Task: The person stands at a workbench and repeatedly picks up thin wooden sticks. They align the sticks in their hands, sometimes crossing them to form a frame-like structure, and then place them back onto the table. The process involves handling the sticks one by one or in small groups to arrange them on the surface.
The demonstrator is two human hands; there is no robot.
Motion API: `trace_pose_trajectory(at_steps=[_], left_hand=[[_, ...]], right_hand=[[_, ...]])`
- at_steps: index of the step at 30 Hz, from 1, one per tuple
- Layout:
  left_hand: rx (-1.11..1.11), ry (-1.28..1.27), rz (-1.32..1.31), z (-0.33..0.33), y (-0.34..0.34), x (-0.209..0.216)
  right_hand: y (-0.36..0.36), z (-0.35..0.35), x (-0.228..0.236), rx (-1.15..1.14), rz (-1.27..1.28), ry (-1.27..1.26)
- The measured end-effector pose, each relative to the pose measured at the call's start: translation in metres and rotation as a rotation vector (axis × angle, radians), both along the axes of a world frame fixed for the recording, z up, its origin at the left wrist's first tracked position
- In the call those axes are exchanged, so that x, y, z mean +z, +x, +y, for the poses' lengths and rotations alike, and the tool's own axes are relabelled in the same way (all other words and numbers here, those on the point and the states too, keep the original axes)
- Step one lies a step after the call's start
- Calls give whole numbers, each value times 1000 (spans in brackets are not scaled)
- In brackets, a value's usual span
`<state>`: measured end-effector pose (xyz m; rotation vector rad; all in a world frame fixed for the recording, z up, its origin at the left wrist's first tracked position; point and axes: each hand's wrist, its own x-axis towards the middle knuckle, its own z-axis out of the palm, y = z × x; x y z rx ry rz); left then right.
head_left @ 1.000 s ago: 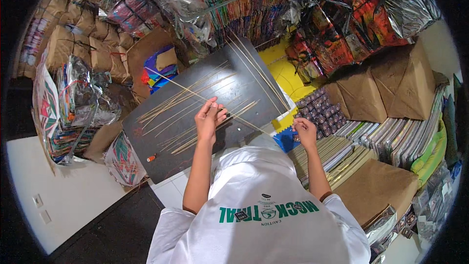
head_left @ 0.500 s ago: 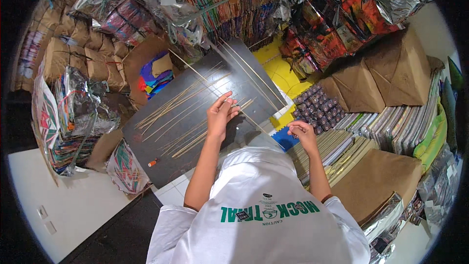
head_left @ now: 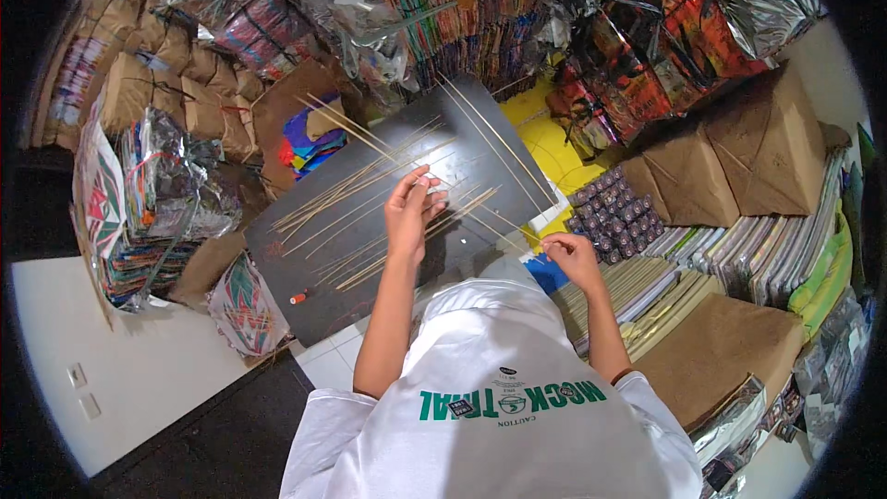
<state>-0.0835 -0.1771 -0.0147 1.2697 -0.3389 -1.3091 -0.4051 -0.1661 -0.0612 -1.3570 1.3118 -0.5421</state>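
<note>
My left hand (head_left: 408, 217) is closed on thin bamboo sticks (head_left: 358, 132) above the dark table, its thumb and fingers pinching them near their middle. Two sticks seem to run through it, fanning slightly apart at both ends. My right hand (head_left: 575, 259) pinches the near right end of one stick, at the table's right edge. Beneath and left of my hands, several loose bamboo sticks (head_left: 333, 194) lie roughly side by side on the tabletop (head_left: 305, 268). Two longer sticks (head_left: 499, 143) rest along the table's far right side. A small orange spool (head_left: 298, 298) stands near the left edge.
Stacks of colourful sheets (head_left: 471, 18) rise behind the table. Brown paper bundles (head_left: 139, 97) and a cardboard box (head_left: 268, 129) with coloured pieces crowd the left. On the right are dark small packs (head_left: 610, 212), brown parcels (head_left: 767, 148) and flat stacked sheets (head_left: 739, 263).
My right hand has closed on a stick end, where it was just short of it before. Two sticks now show spread apart through my left hand instead of one line. The view has shifted slightly.
</note>
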Motion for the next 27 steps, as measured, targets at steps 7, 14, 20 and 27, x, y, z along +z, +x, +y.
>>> trace_pose_trajectory(at_steps=[7, 14, 20, 27], left_hand=[[198, -62, -77, 16, 48, 7], [389, -51, -302, 34, 83, 15], [436, -11, -444, 58, 106, 15], [469, 17, -451, 73, 101, 21]], right_hand=[[21, -11, 28, 111, 257, -108], [30, -23, 5, 145, 1, -69], [45, -44, 10, -110, -542, 165], [88, -61, 19, -362, -901, 222]])
